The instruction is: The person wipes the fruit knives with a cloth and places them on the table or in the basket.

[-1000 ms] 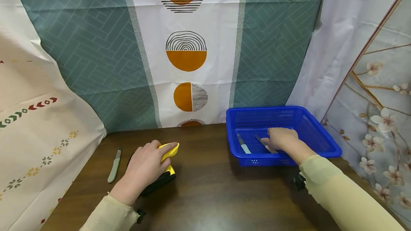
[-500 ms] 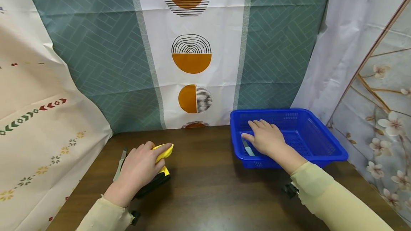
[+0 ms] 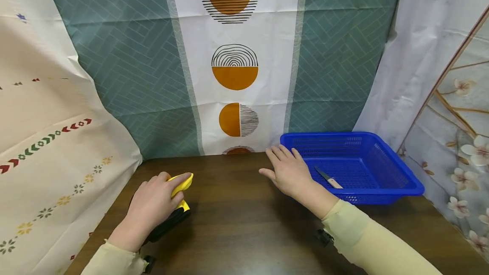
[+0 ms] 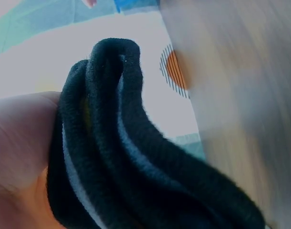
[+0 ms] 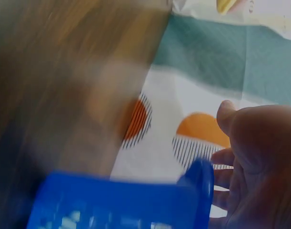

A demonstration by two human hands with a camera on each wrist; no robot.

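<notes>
My left hand [image 3: 150,203] holds a folded black and yellow cloth above the left of the table. Its yellow part [image 3: 183,184] shows between thumb and index finger, and its black folds [image 4: 131,138] fill the left wrist view. My right hand [image 3: 291,172], fingers straight and spread, hovers over the left edge of the blue plastic basket [image 3: 382,191], holding nothing. In the basket lies a small knife [image 3: 334,182] with a pale handle and dark blade. The basket's left side is partly hidden by my right hand and forearm.
A brown wooden table [image 3: 237,220] spreads between the hands. Behind it hangs a green and white patterned curtain [image 3: 244,84]. Patterned cloths bound the left and right sides, the right one [image 3: 454,160] close to the basket.
My right hand has let go of the knife in the basket, opened, and moved left to the basket's edge. My left hand keeps the cloth; the small knife beside it is now hidden.
</notes>
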